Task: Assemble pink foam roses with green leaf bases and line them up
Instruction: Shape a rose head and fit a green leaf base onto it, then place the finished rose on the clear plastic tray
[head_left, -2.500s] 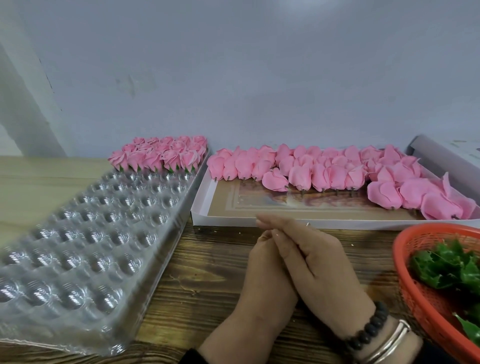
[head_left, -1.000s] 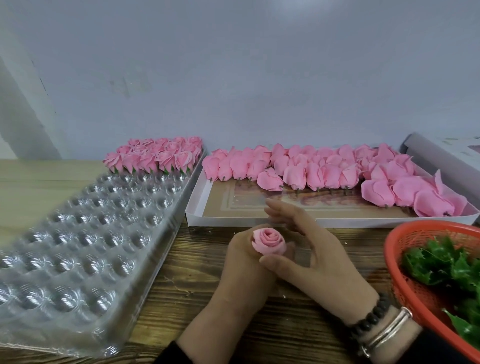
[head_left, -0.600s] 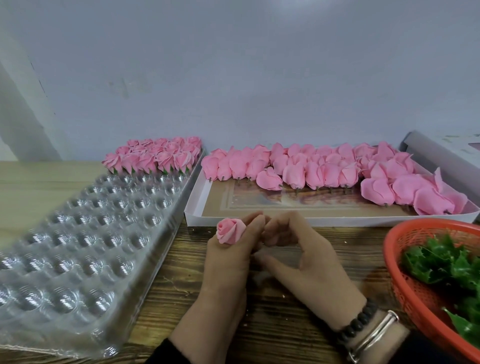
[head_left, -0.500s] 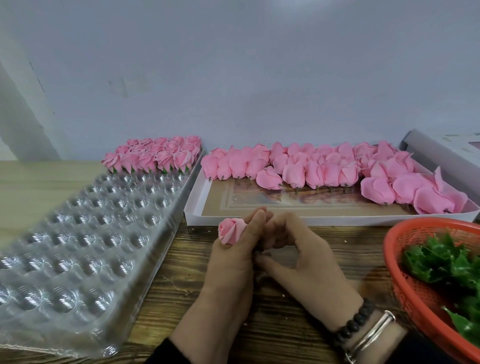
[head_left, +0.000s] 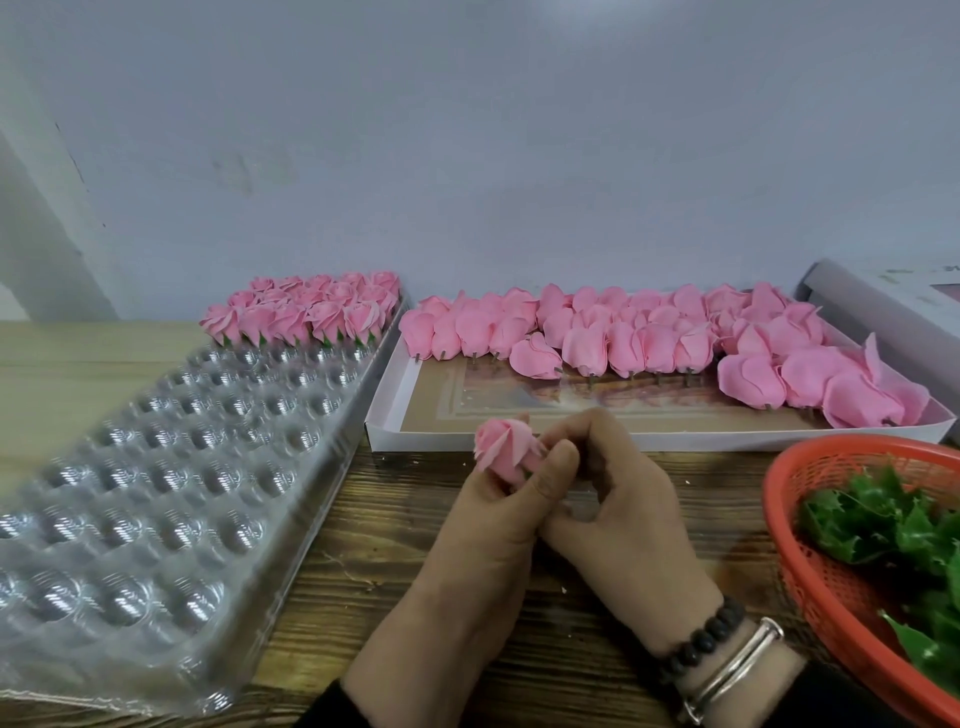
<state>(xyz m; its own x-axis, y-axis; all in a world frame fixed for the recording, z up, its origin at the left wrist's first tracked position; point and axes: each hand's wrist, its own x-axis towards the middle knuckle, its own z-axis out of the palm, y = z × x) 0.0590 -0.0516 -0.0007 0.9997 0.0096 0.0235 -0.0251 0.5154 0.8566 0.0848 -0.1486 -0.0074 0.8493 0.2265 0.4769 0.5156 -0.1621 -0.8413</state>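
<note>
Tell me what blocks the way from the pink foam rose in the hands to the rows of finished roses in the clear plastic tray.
Nothing visible does. The pink foam rose, held in the left hand, has only empty cups of the clear plastic blister tray between it and the finished roses.

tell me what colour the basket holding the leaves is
Orange-red basket, seen in the head view at the right edge.

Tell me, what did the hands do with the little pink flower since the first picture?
At first the two hands were folded together and no rose showed. Then the rose came up in the left hand, first facing the camera, then turned sideways to the left. The right hand closed in at its base. The clear tray, white box and red basket stayed where they were.
</note>
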